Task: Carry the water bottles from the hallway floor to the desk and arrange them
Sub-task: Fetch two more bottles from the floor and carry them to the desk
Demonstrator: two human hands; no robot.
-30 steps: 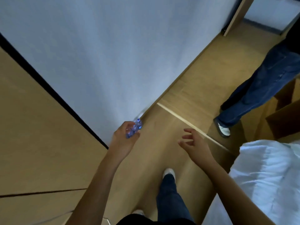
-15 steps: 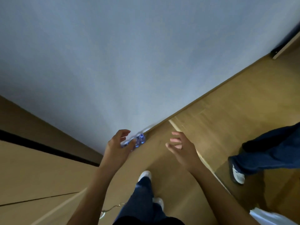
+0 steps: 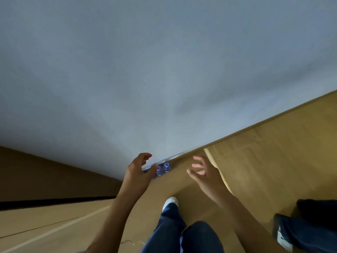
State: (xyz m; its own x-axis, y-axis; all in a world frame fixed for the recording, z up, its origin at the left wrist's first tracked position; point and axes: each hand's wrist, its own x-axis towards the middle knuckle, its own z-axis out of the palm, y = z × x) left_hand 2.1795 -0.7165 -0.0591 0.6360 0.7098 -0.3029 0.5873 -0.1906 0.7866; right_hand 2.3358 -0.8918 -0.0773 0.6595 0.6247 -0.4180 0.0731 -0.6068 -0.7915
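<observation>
Wooden floor is seen from above, meeting a pale grey wall along a diagonal baseboard. Two small water bottles with blue caps are stood upright on the floor, side by side, right against the foot of the wall. Contact between the two bottles cannot be judged at this size.

Left hand is held out above the floor just left of the bottles, fingers loosely curved, thumb and index spread apart, nothing gripped. Its thumb tip overlaps the left bottle in the view; actual contact cannot be told. Right hand is held out to the right of the bottles, apart from them, fingers spread and relaxed, nothing held.

Blue-jeaned legs of the wearer are seen at bottom centre, with a white shoe planted on the floor below the bottles. A second person's dark trouser leg and shoe are partly seen at the lower right edge. Brown wooden panelling with a black gap is seen at the left.
</observation>
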